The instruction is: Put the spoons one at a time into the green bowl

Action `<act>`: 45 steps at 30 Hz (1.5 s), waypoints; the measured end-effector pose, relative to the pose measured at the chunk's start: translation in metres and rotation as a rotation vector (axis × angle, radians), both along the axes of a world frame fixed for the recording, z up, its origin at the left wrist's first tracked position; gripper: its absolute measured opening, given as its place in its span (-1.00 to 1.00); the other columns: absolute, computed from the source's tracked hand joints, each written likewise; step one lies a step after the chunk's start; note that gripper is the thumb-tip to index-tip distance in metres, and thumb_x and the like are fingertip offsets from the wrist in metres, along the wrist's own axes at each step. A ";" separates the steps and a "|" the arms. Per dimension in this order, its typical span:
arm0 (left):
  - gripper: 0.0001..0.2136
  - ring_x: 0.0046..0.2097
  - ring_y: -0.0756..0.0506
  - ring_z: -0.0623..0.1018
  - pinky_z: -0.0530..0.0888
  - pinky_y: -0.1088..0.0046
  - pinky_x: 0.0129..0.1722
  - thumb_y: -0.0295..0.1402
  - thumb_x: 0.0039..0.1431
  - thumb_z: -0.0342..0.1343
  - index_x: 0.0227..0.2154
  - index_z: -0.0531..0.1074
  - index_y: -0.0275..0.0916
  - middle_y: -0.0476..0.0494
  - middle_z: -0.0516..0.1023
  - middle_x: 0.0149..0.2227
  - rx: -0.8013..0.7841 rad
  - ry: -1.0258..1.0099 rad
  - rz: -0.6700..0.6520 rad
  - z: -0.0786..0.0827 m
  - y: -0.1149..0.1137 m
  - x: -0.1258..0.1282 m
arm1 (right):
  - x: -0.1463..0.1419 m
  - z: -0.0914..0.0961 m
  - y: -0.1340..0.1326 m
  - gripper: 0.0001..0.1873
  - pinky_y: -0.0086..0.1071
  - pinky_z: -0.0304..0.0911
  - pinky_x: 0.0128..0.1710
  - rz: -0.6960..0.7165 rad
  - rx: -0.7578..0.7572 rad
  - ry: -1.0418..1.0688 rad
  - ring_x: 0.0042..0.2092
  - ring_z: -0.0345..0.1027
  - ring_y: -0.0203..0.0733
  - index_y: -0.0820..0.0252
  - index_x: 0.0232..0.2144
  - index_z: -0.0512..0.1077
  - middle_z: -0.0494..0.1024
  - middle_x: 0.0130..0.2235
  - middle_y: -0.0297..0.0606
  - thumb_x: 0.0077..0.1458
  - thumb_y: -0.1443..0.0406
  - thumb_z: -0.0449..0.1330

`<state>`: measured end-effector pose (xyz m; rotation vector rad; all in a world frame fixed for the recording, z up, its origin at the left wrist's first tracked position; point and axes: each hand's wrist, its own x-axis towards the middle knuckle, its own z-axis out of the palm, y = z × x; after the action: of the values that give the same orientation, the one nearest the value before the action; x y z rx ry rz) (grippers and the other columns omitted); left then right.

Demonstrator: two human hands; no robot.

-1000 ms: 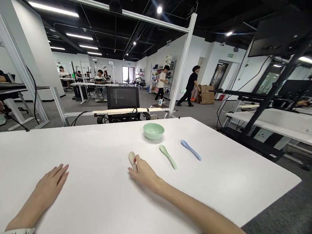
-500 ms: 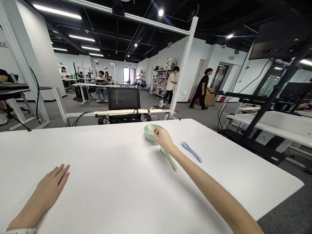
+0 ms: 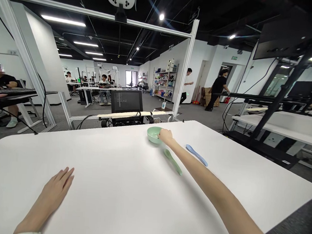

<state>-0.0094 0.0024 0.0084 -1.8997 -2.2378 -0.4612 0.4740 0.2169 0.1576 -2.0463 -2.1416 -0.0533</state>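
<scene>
White, smooth and softly reflective, the table [image 3: 108, 185] is bounded by straight edges and rounded corners. A round, open-topped bowl [image 3: 152, 137], pale green and smooth-walled, is set upright near the far edge, toward the far right corner. The right hand [image 3: 166, 135] is placed at the bowl's right rim; its fingers are bent inward, but whether anything is clamped between them cannot be determined. The right forearm [image 3: 210, 185] is extended over the table from the near side. A wide stretch of table top is left between the bowl and the left hand [image 3: 57, 186], which is laid palm down, fingers straight and slightly apart. Two slender spoons are laid nearly parallel, handles directed toward the near right corner: a green spoon [image 3: 173, 163] just nearer than the bowl, and a blue spoon [image 3: 196, 155] closer to the right edge.
</scene>
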 end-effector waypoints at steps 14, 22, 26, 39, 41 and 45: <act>-0.38 0.29 -0.32 0.54 0.50 0.04 0.27 -0.12 0.27 -0.22 0.17 0.56 -0.30 -0.31 0.58 0.25 0.055 0.043 -0.001 -0.002 0.000 0.001 | 0.104 -0.072 -0.055 -0.50 -0.18 0.29 0.24 0.121 0.189 0.319 0.21 0.50 0.05 0.32 0.18 0.54 0.62 0.18 0.01 0.37 0.35 -0.04; -0.34 0.32 -0.34 0.52 0.45 -0.01 0.32 -0.09 0.27 -0.25 0.20 0.53 -0.35 -0.35 0.55 0.28 0.063 0.037 -0.003 -0.010 0.002 -0.004 | 0.131 -0.118 -0.074 -0.52 -0.05 0.18 0.38 0.279 0.123 0.383 0.36 0.34 0.12 0.35 0.14 0.58 0.53 0.25 0.11 0.36 0.30 0.01; -0.33 0.34 -0.34 0.49 0.43 0.00 0.35 -0.07 0.29 -0.25 0.23 0.50 -0.34 -0.34 0.53 0.30 0.046 0.024 0.004 -0.010 0.001 -0.005 | 0.131 -0.119 -0.071 -0.53 -0.05 0.16 0.40 0.263 0.120 0.394 0.37 0.32 0.11 0.35 0.13 0.59 0.52 0.26 0.12 0.37 0.30 0.02; -0.35 0.33 -0.35 0.50 0.43 -0.03 0.34 -0.10 0.28 -0.23 0.21 0.52 -0.34 -0.35 0.54 0.29 0.057 0.016 -0.005 -0.009 0.002 -0.005 | 0.108 -0.080 -0.047 -0.53 -0.11 0.28 0.24 0.166 0.327 0.416 0.17 0.47 0.05 0.30 0.14 0.53 0.63 0.12 0.03 0.37 0.28 -0.03; -0.34 0.34 -0.35 0.49 0.43 -0.03 0.34 -0.09 0.29 -0.25 0.22 0.51 -0.35 -0.35 0.52 0.30 0.038 0.007 0.007 -0.006 0.001 -0.003 | 0.089 -0.052 -0.034 -0.55 -0.21 0.30 0.16 0.170 0.313 0.374 0.10 0.50 0.00 0.31 0.14 0.53 0.67 0.04 -0.01 0.38 0.28 -0.02; -0.31 0.36 -0.35 0.47 0.43 -0.01 0.35 -0.08 0.30 -0.28 0.24 0.49 -0.37 -0.34 0.51 0.32 -0.001 0.011 0.025 0.000 -0.001 0.001 | 0.046 -0.003 -0.010 -0.55 -0.38 0.28 0.02 0.127 0.086 0.178 0.01 0.55 -0.10 0.31 0.18 0.50 0.72 -0.09 -0.08 0.40 0.31 -0.01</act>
<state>-0.0080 0.0015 0.0088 -1.8679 -2.2528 -0.4454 0.5198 0.2064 0.1542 -1.7923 -2.1151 0.0508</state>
